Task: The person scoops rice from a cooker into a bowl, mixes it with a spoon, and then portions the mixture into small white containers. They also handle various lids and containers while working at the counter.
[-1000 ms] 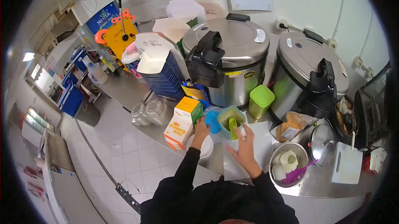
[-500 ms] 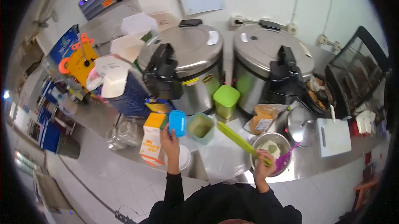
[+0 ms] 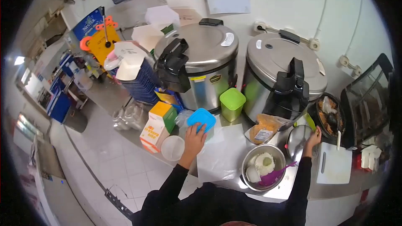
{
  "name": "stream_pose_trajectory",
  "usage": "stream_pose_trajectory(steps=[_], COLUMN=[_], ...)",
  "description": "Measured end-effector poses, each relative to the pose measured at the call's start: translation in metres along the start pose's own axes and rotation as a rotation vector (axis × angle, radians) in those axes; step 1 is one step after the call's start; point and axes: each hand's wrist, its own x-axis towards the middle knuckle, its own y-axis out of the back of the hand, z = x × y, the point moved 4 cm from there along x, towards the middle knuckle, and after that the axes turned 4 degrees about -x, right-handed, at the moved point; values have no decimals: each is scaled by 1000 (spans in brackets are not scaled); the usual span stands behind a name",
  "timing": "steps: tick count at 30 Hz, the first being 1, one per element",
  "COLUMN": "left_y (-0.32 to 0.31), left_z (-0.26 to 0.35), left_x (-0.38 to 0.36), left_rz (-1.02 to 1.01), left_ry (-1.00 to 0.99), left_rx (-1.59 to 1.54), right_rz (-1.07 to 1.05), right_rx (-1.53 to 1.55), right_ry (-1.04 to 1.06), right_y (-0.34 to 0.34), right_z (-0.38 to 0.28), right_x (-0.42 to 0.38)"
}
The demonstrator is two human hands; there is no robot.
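As your left hand (image 3: 194,140) rests with fingers spread on the blue square lid (image 3: 202,118) over the translucent tub (image 3: 210,136), your right hand (image 3: 312,141) grips the lime-green utensil (image 3: 309,121) beside the round pot lid (image 3: 297,142). On the steel counter (image 3: 279,191), a metal bowl (image 3: 247,183) containing white food (image 3: 264,161) and a purple spatula (image 3: 271,178) sits between your arms, near the orange-and-white carton's (image 3: 154,131) opposite side.

White wall (image 3: 310,12), pale tiled floor (image 3: 113,163)

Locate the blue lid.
Head view, centre: the blue lid is under the left hand, right of the orange-and-white carton and left of the green container.
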Motion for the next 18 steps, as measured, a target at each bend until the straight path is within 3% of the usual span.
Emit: stream_pose_trajectory(steps=[2,6,8,9,11,12,14,16,18], left_y=[8,9,7,7,-6,-14,-15,-18,-23], left_z=[-3,-12,-4,1,-1,-3,0,0,-4], left_x=[7,26,41,45,43,41,37,37,35], left_rz=[-61,-285,-215,-138,-228,-309,-295,-293,-297], left_ry=[68,174,66,-32,-16,13,6,-1,41], left_rx=[-35,-46,-18,4,79,159,152,138,181], right_rz=[19,-52,-141,-128,-173,-160,-237,-228,-181], right_rx=[-155,-209,-372,-375,-816,-826,-604,-452,-504], right_ry=[49,-119,-100,-108,160,150,480,440,435], right_y=[-16,-35,-37,-37,-43,-36,-29,-10,22], right_z=[19,75,92,81,14,-15,-88,-143,-146], right_x=[14,30,35,29,-4,-25,-75,-123,-161])
